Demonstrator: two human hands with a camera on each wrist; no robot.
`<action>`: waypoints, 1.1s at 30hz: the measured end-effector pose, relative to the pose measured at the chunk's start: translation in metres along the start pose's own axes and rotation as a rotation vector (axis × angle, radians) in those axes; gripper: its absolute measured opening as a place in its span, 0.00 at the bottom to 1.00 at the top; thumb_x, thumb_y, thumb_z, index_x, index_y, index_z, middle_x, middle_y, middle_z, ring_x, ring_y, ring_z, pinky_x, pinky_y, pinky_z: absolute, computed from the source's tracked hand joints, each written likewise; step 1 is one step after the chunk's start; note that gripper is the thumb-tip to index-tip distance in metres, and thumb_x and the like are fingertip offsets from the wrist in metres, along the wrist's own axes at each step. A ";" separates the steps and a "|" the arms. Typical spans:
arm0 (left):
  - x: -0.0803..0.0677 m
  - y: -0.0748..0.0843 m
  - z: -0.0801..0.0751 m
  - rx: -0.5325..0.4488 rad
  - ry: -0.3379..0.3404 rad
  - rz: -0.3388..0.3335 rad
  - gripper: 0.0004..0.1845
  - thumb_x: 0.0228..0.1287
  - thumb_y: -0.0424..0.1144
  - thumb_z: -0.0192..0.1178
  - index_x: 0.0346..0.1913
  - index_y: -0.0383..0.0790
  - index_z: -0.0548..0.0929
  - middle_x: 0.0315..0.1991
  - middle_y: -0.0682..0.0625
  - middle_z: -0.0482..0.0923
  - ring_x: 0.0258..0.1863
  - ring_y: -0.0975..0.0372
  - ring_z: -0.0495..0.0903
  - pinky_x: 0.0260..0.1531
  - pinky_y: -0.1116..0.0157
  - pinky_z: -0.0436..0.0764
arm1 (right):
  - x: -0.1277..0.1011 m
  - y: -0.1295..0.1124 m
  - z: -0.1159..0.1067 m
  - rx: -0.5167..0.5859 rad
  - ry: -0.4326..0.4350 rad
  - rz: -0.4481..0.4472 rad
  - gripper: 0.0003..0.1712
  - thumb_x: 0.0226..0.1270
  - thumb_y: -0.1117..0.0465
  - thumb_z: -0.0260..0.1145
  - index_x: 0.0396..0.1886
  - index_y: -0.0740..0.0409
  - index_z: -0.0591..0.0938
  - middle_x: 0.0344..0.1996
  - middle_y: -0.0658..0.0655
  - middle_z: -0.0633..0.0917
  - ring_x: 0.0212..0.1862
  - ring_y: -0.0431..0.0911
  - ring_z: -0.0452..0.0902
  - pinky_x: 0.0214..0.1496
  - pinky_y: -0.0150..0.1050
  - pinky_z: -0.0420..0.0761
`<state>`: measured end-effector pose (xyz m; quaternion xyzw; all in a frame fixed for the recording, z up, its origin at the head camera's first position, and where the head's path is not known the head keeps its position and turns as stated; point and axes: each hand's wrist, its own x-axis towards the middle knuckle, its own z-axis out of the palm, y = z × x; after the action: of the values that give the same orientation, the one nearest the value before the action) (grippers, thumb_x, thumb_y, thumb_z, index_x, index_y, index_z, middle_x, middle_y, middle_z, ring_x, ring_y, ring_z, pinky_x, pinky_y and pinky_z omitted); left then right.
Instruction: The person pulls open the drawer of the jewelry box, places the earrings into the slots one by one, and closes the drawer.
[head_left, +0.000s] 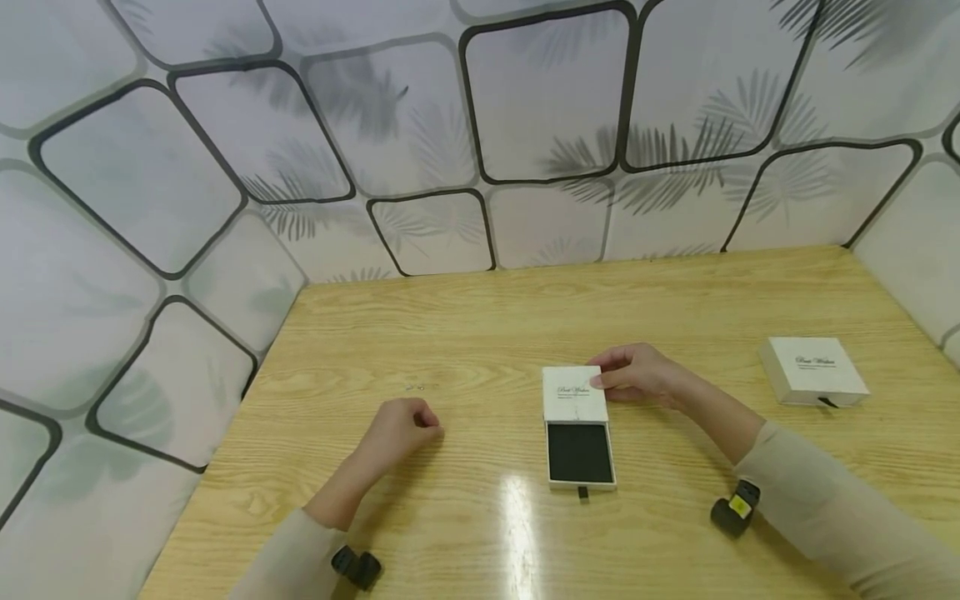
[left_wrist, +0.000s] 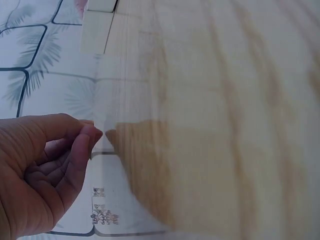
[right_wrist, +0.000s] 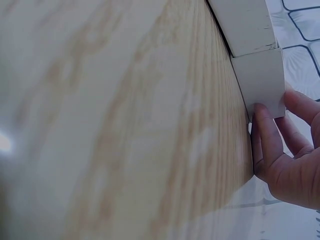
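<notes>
My right hand (head_left: 637, 372) grips the far right corner of a small white gift box (head_left: 576, 393) with "Best Wishes" printed on its cover. The drawer (head_left: 581, 454) of this box is pulled out toward me, showing a black lining and a short black ribbon tab. In the right wrist view, fingers (right_wrist: 270, 137) press on the side of the white box (right_wrist: 261, 82). On the left, my left hand (head_left: 401, 429) is curled low over the table, thumb and fingertips together with nothing visible between them. Just beyond it lie tiny shiny jewellery pieces (left_wrist: 103, 216).
A second white "Best Wishes" box (head_left: 817, 371) sits closed at the right, a black tab at its front. The wooden table (head_left: 450, 333) meets a patterned cloth backdrop (head_left: 420, 117) at the back and sides. Small black cameras are strapped to both wrists.
</notes>
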<state>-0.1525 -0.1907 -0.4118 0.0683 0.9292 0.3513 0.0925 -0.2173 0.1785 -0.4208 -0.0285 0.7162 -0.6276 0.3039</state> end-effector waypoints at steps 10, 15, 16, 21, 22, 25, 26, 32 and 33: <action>0.005 -0.003 0.000 -0.154 -0.147 0.008 0.06 0.54 0.30 0.65 0.35 0.36 0.81 0.26 0.51 0.79 0.26 0.64 0.75 0.25 0.71 0.76 | 0.002 0.001 -0.001 0.011 -0.006 0.001 0.30 0.59 0.65 0.69 0.59 0.74 0.71 0.41 0.56 0.81 0.43 0.43 0.82 0.49 0.42 0.82; 0.007 -0.006 0.002 -0.291 -0.200 -0.010 0.05 0.58 0.31 0.63 0.37 0.33 0.83 0.29 0.48 0.80 0.28 0.63 0.80 0.30 0.68 0.83 | 0.002 0.002 -0.001 0.007 0.007 0.003 0.30 0.58 0.65 0.70 0.58 0.73 0.72 0.41 0.56 0.81 0.43 0.44 0.82 0.49 0.42 0.82; 0.007 -0.006 0.002 -0.324 -0.208 -0.015 0.06 0.59 0.31 0.62 0.38 0.31 0.83 0.29 0.47 0.80 0.28 0.62 0.81 0.31 0.66 0.84 | 0.002 0.002 -0.001 0.007 0.008 0.002 0.30 0.58 0.65 0.70 0.58 0.73 0.72 0.41 0.56 0.81 0.43 0.44 0.82 0.49 0.42 0.82; 0.007 -0.005 0.002 -0.428 -0.227 -0.020 0.12 0.61 0.32 0.62 0.44 0.25 0.81 0.33 0.42 0.81 0.31 0.58 0.84 0.34 0.62 0.85 | 0.002 0.003 -0.001 0.003 0.006 -0.001 0.30 0.58 0.65 0.70 0.58 0.73 0.73 0.40 0.56 0.81 0.43 0.44 0.82 0.49 0.42 0.82; 0.007 -0.004 0.002 -0.437 -0.227 -0.023 0.12 0.62 0.32 0.62 0.44 0.25 0.81 0.33 0.42 0.81 0.31 0.58 0.84 0.35 0.62 0.85 | 0.002 0.003 -0.001 0.002 0.007 -0.001 0.30 0.58 0.65 0.70 0.58 0.72 0.72 0.40 0.56 0.81 0.43 0.44 0.82 0.49 0.42 0.82; 0.007 -0.001 0.003 -0.449 -0.220 -0.012 0.13 0.63 0.32 0.61 0.46 0.24 0.79 0.34 0.40 0.81 0.33 0.58 0.83 0.36 0.62 0.85 | 0.001 0.002 -0.002 -0.005 0.009 0.000 0.30 0.58 0.65 0.69 0.58 0.73 0.72 0.40 0.56 0.81 0.43 0.44 0.82 0.50 0.42 0.82; 0.008 -0.001 0.003 -0.449 -0.217 -0.002 0.13 0.63 0.32 0.61 0.46 0.24 0.79 0.35 0.39 0.81 0.33 0.58 0.83 0.36 0.63 0.85 | 0.001 0.002 -0.002 -0.005 0.010 0.003 0.30 0.58 0.64 0.70 0.59 0.73 0.72 0.40 0.56 0.81 0.43 0.44 0.82 0.50 0.42 0.82; 0.008 0.003 0.005 -0.432 -0.209 0.075 0.13 0.64 0.34 0.60 0.44 0.24 0.79 0.37 0.36 0.82 0.34 0.56 0.83 0.35 0.64 0.85 | 0.001 0.002 -0.002 -0.009 0.007 0.003 0.31 0.58 0.64 0.70 0.59 0.73 0.71 0.41 0.56 0.81 0.43 0.43 0.82 0.50 0.42 0.82; 0.008 0.004 0.005 -0.424 -0.208 0.087 0.13 0.64 0.35 0.60 0.44 0.25 0.80 0.37 0.36 0.81 0.33 0.56 0.82 0.35 0.63 0.85 | 0.001 0.002 -0.002 -0.009 0.009 0.005 0.31 0.58 0.64 0.70 0.59 0.73 0.72 0.41 0.56 0.81 0.43 0.43 0.82 0.50 0.42 0.82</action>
<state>-0.1588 -0.1827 -0.4141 0.1233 0.8162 0.5332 0.1849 -0.2185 0.1799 -0.4229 -0.0252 0.7204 -0.6238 0.3021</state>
